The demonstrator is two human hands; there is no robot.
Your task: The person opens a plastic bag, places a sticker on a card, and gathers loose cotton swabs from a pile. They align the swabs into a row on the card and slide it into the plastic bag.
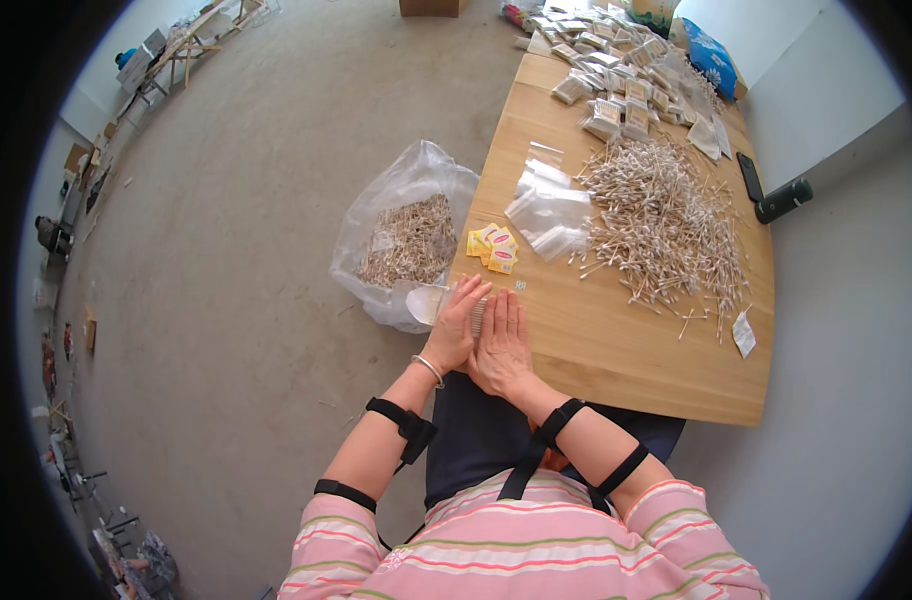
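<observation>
Item: small bundle of cotton swabs (478, 318), between the hands at the table's (616, 360) left near corner. Left hand (460, 318): against the bundle's left side, fingers extended. Right hand (504, 342): on its right, fingers straight and together. The two hold it between them. Just ahead, yellow printed cards (501, 258); farther right, a loose swab heap (666, 220).

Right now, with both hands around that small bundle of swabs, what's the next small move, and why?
I'd probably have the left hand fold the loose clear plastic flap inward: it sticks out past that hand, beyond the pale wooden table's edge, while the right hand seems to steady the slim white cotton swabs.
</observation>
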